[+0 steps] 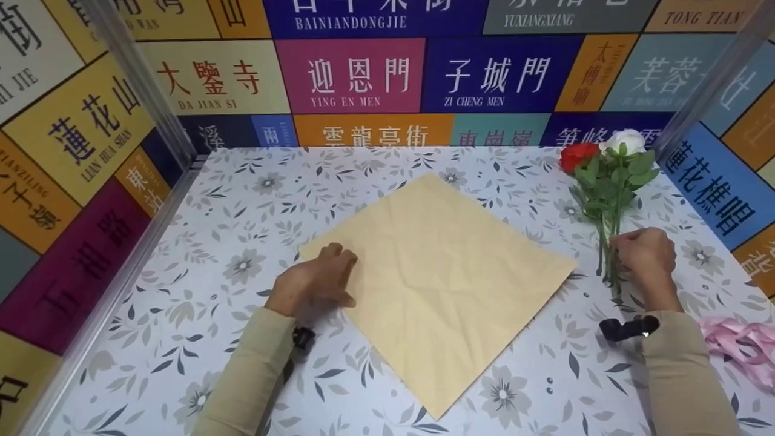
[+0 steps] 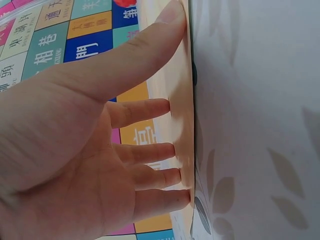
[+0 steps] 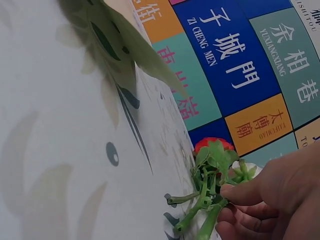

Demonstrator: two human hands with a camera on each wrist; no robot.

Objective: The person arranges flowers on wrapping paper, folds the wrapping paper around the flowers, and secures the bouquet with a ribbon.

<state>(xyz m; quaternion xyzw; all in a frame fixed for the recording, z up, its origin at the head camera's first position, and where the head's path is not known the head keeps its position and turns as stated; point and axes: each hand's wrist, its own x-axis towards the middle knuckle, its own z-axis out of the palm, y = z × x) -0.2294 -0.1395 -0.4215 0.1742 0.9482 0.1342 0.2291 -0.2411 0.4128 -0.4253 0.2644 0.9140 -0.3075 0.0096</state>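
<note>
A square of tan wrapping paper (image 1: 436,284) lies cornerwise on the table, with a few creases. My left hand (image 1: 318,275) rests at its left corner. In the left wrist view the fingertips (image 2: 162,106) and thumb touch the paper, spread apart and fairly straight. To the paper's right lie a red rose (image 1: 578,158) and a white rose (image 1: 626,143), side by side with green leaves. My right hand (image 1: 648,260) pinches a green stem between thumb and fingers, seemingly the white rose's. In the right wrist view several stem ends (image 3: 207,222) show beside the fingers.
Pink ribbon (image 1: 742,348) lies in loops at the right edge, beside the right sleeve. The table (image 1: 242,339) has a white leaf-and-flower covering. Panels with colourful place-name signs (image 1: 357,75) stand behind it and on both sides.
</note>
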